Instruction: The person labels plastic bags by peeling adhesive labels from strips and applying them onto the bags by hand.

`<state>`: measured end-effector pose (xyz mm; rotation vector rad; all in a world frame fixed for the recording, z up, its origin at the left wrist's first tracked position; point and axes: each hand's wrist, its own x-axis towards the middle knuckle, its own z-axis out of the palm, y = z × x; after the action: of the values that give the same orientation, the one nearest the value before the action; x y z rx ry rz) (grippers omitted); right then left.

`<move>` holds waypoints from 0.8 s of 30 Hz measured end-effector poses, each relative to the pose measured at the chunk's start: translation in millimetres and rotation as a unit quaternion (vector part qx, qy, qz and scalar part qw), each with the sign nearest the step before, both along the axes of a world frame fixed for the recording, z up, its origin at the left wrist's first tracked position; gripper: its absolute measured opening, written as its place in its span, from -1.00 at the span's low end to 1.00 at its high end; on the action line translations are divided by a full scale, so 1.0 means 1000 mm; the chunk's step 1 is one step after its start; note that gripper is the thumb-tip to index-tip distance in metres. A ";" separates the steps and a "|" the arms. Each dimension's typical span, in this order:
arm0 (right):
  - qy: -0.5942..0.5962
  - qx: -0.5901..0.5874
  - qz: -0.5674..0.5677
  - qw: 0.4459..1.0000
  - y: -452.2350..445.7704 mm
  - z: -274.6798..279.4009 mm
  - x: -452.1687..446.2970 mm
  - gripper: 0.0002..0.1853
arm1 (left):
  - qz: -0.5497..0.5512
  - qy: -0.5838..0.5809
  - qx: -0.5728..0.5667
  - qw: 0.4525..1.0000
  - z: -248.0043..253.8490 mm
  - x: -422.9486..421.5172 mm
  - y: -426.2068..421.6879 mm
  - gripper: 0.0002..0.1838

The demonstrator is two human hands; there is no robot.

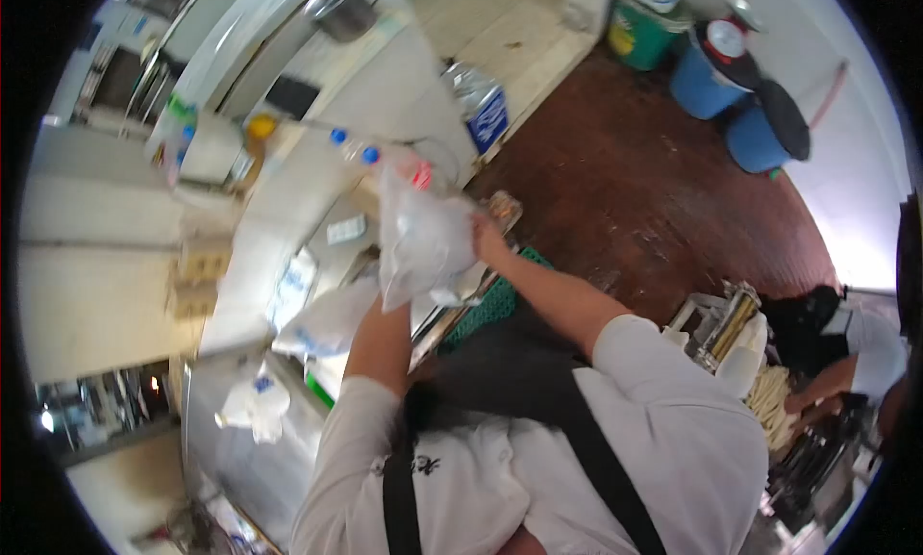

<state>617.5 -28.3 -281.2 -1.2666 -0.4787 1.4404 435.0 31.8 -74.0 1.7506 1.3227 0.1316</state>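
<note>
A whitish, translucent plastic bag (423, 238), puffed out and creased, is held up in front of me over the counter edge. My right hand (484, 238) grips the bag at its right side, the fingers partly behind it. My left forearm (381, 341) reaches up to the bag's lower left, where the plastic hides my left hand; its fingers do not show. What the bag holds, if anything, I cannot make out. Behind the bag stand clear bottles with blue caps (370, 155). Another white plastic bag (341, 315) lies on the counter near my left forearm.
A steel counter (216, 401) with a white bag-like item (258, 401) is at left. A green crate (490, 315) sits below my right arm. Blue bins (707, 84) stand on the red-brown floor (625, 170). At right, another person's hand (798, 403) touches noodle-like strands (769, 406).
</note>
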 end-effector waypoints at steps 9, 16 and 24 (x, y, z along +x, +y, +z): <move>-0.425 -0.057 0.114 0.896 -0.017 0.116 0.022 -0.62 | 0.026 0.009 -0.048 0.998 -0.016 -0.004 0.000 -0.52; -0.332 0.228 0.116 0.908 -0.061 0.251 0.048 -0.24 | 0.159 -0.091 0.135 0.974 -0.004 -0.056 -0.076 -0.52; -0.421 0.330 0.168 0.828 -0.039 0.227 0.008 -0.10 | -0.046 -0.001 0.268 0.962 -0.031 -0.023 -0.071 -0.48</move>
<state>625.4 -67.7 -53.8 -1.1987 -1.7098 0.7555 412.0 -39.5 -105.5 2.2578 1.2750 0.4754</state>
